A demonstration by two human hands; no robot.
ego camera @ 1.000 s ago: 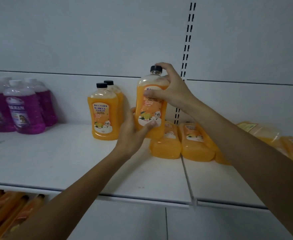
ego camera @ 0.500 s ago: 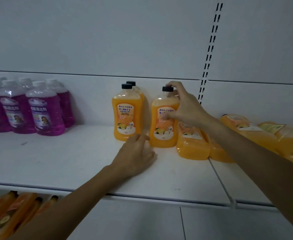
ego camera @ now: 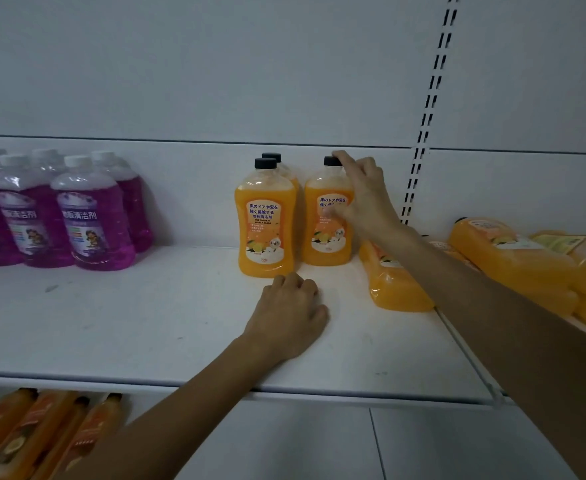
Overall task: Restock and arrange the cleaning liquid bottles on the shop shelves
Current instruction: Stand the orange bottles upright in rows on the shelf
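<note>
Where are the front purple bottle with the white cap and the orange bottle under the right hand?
Front purple bottle with white cap point(ego camera: 92, 223): head view, label.
Orange bottle under right hand point(ego camera: 322, 233): head view, label.

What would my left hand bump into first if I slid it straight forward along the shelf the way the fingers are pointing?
Most likely the front upright orange bottle. The left hand rests on the shelf with its knuckles just short of that bottle's base, though the exact gap is hard to judge from this view.

Pale grey back panel point(ego camera: 215, 64) with horizontal seam; slotted upright point(ego camera: 426, 109) at right; white shelf board point(ego camera: 128, 323), scuffed, under dim, even light.
</note>
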